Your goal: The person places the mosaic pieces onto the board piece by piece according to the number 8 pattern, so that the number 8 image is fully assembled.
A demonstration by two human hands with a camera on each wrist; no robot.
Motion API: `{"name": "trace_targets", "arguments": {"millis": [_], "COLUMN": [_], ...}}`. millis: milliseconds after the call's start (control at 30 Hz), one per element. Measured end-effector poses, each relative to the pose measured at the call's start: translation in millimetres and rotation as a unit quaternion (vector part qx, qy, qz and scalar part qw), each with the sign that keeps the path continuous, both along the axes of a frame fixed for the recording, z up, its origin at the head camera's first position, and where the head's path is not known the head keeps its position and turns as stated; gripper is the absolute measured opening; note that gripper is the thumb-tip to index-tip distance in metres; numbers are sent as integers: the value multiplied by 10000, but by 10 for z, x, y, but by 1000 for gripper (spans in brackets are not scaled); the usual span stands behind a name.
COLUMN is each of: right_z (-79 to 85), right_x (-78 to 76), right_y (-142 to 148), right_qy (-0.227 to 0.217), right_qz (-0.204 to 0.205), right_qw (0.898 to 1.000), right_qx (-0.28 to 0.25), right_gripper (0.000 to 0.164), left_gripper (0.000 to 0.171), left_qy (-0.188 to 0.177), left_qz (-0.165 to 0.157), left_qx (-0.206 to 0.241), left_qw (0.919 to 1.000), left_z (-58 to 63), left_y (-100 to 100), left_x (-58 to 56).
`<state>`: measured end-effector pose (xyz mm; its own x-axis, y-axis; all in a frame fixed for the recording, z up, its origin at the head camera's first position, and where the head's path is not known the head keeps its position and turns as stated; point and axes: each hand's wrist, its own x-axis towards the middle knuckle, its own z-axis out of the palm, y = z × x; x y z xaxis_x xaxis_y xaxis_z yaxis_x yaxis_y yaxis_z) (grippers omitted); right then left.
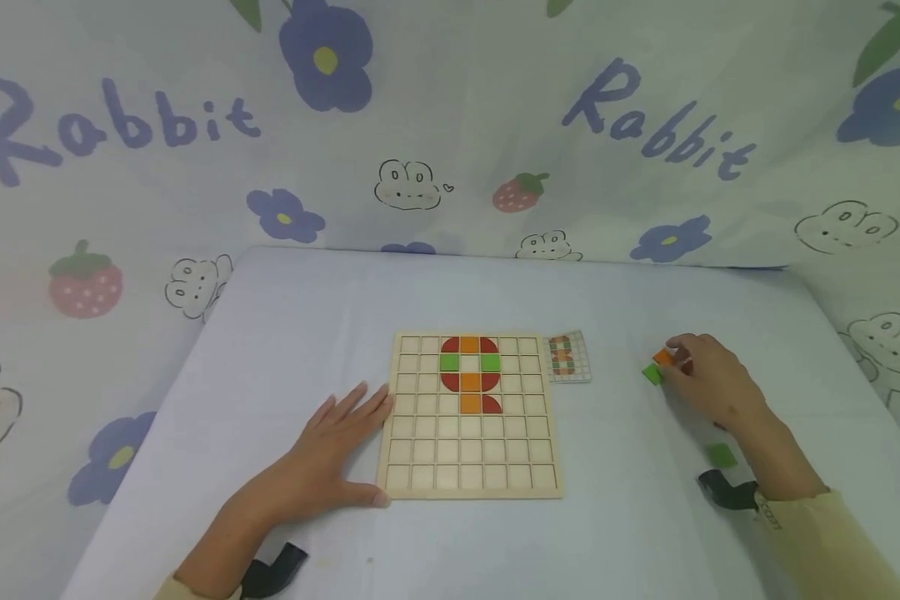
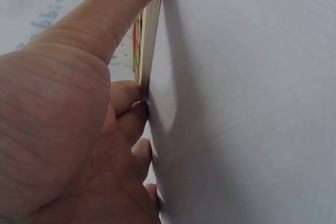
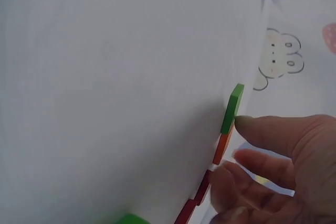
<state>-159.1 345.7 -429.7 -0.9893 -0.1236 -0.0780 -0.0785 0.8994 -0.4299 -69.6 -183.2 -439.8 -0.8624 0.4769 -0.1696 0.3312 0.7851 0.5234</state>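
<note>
Ten coloured pieces [image 1: 470,382] sit on the gridded board [image 1: 448,452], which lies on the desk [image 1: 645,292]. The left hand [image 1: 322,458] rests spread against the board's left edge. The right hand [image 1: 712,379] bends its fingers about an orange square [image 1: 662,357] beside a green square [image 1: 651,374]; whether they grip it, I cannot tell. A patterned card [image 1: 576,360] lies at the board's right edge.

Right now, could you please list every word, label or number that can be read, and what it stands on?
"Rabbit": on the printed cloth, left side.
"Rabbit": same cloth, right side, slanting downward.
Blurred lettering ending "bbit": on the cloth, in the left wrist view.
Marks on the right sleeve, at the cuff: too small and blurred to read.
Pattern card: no readable text.
</note>
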Motion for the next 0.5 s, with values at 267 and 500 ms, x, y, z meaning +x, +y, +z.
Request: {"name": "trace_targets", "arguments": {"millis": [267, 500], "right_z": [15, 29], "right_x": [65, 68], "right_y": [-87, -82], "right_qy": [-48, -433], "right_qz": [129, 20], "right_qw": [9998, 9990], "right_qx": [-116, -79], "right_gripper": [24, 36], "left_gripper": [120, 121], "left_qy": [-31, -40], "left_qz": [63, 30], "left_qx": [23, 17], "left_qw": [10000, 10000], "left_z": [-1, -23], "left_y": [3, -4], "left_x": [1, -11]}}
